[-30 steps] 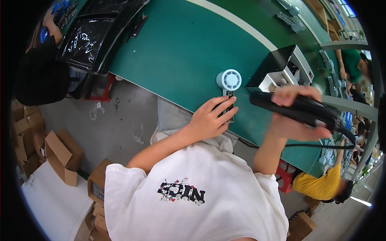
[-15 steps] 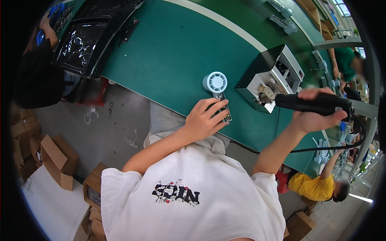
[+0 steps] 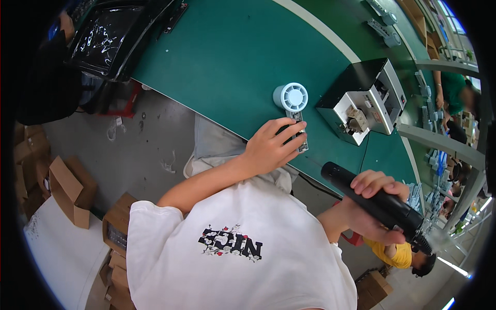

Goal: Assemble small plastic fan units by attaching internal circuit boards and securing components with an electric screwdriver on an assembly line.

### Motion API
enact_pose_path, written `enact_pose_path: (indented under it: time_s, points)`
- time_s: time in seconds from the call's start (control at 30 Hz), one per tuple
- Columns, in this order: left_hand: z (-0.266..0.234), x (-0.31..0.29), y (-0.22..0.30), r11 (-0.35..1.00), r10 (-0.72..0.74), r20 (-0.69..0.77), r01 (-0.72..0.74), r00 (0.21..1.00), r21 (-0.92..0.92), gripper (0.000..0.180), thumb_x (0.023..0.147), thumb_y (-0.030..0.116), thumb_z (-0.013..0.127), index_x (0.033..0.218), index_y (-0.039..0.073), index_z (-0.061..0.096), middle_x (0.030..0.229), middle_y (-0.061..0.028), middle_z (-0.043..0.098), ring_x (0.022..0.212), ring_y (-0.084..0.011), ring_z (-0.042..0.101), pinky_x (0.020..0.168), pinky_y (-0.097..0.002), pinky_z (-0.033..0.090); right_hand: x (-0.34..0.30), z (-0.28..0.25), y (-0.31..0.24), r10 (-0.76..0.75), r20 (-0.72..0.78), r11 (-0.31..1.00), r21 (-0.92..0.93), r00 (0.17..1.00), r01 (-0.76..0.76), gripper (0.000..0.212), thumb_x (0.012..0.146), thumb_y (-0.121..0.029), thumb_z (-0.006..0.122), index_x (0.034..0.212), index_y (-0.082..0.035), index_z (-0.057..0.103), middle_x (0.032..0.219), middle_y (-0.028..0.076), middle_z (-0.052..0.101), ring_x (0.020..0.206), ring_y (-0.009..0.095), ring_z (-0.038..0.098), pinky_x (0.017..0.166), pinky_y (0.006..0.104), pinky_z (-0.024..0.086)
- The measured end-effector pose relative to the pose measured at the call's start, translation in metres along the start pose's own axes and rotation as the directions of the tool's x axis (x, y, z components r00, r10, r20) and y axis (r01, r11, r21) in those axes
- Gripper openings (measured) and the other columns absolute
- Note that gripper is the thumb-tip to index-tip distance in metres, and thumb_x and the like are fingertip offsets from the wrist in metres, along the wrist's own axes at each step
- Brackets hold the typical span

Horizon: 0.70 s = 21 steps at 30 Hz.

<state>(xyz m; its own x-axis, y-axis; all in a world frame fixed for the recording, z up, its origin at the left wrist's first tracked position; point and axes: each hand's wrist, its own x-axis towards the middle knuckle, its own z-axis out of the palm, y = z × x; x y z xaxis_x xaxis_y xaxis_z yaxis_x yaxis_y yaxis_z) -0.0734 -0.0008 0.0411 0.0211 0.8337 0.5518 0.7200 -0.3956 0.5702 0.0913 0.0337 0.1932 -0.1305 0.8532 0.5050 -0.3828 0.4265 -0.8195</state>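
Note:
A light blue handheld fan (image 3: 293, 97) lies on the green table near its front edge, round grille facing up. Its handle is uncovered, baring the parts inside. My left hand (image 3: 274, 144) holds that handle down, fingers across it. In my right hand (image 3: 369, 212) is a black electric screwdriver (image 3: 338, 175), gripped round its body. Its thin bit points toward the handle but is apart from it. A black and silver screw feeder (image 3: 361, 103) stands to the right of the fan.
A glossy black plastic-covered case (image 3: 106, 49) sits at the table's far left. More fans (image 3: 390, 39) lie beyond the pale strip. A grey metal frame (image 3: 444, 142) rises at right. Co-workers sit left and right, one in a yellow shirt (image 3: 395, 256). Cardboard boxes (image 3: 70, 191) stand at lower left.
My right hand has brought the screwdriver away from the screw feeder, down and back toward me, its bit now near the fan's handle. My left hand stays on the handle. The view has shifted slightly.

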Motion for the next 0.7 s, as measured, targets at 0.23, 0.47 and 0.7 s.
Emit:
enact_pose_path:
  time_s: [0.23,0.47,0.7]
  points:
    - [0.002,0.0,-0.002,1.0,-0.002,0.006,0.002,1.0,-0.031,0.032,0.068,0.019,0.074,0.098,0.009,0.069,0.121,-0.0021,0.061,0.107,-0.0243,0.055,0.082,-0.0337,0.051,-0.008,0.015,0.007,-0.007,-0.063,0.998,-0.067,0.998,0.003,0.091,0.073,-0.084,0.052,0.099,0.002,0.046,0.07,0.014,0.053,0.058,0.024,0.054,0.054,0.0361,0.048]
    - [0.001,-0.002,-0.003,0.999,-0.004,0.004,0.004,1.0,-0.034,0.032,0.069,0.017,0.073,0.099,0.009,0.07,0.122,-0.002,0.061,0.108,-0.0242,0.055,0.081,-0.0337,0.052,-0.009,0.012,0.018,0.036,-0.03,0.998,-0.048,0.999,-0.038,0.091,0.073,-0.084,0.052,0.101,0.002,0.046,0.071,0.014,0.054,0.06,0.024,0.054,0.056,0.0366,0.048]
    - [0.003,-0.002,-0.003,0.999,-0.001,0.011,0.002,1.0,-0.032,0.032,0.069,0.017,0.072,0.1,0.009,0.07,0.122,-0.0029,0.061,0.108,-0.0247,0.054,0.082,-0.0338,0.052,-0.008,0.009,0.02,0.037,-0.028,0.998,-0.045,0.999,-0.038,0.091,0.074,-0.084,0.052,0.103,0.002,0.046,0.072,0.014,0.054,0.061,0.024,0.055,0.057,0.0365,0.049]
